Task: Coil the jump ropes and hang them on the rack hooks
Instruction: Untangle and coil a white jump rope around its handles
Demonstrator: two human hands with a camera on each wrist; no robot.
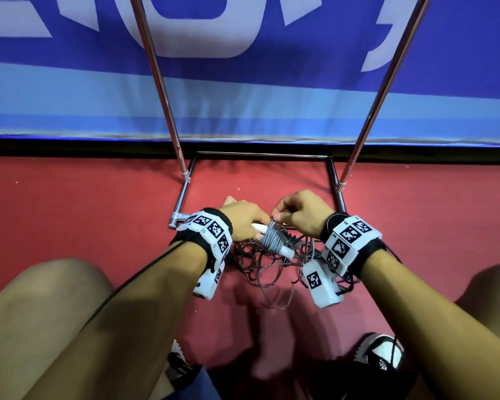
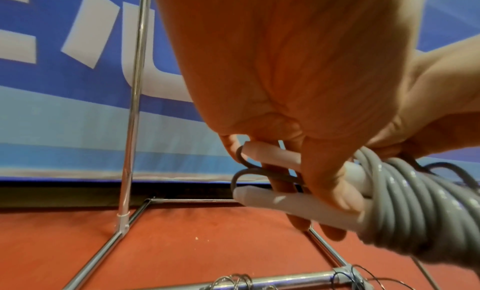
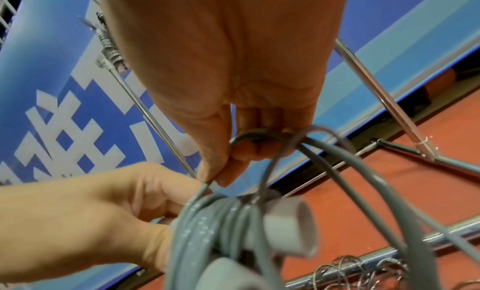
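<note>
A blue banner with white lettering point(image 1: 243, 90) fills the upper frame above a red carpeted floor point(image 1: 84, 203). A chrome rack frame point(image 1: 260, 155) stands at centre, its two poles rising to the top edge. Low centre, the left hand point(image 1: 243, 220) grips the white handles of a grey jump rope point(image 1: 273, 241) coiled around them; the right hand point(image 1: 303, 212) pinches its loose strand. Tangled thin dark ropes point(image 1: 260, 267) lie beneath on the floor.

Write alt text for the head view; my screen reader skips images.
Two hands wind a grey rope around its paired white handles: the left hand holds the handles while the right hand pinches the rope's free end. Below them, thin dark ropes lie tangled on the red floor inside a chrome rack base, before a blue banner.
</note>
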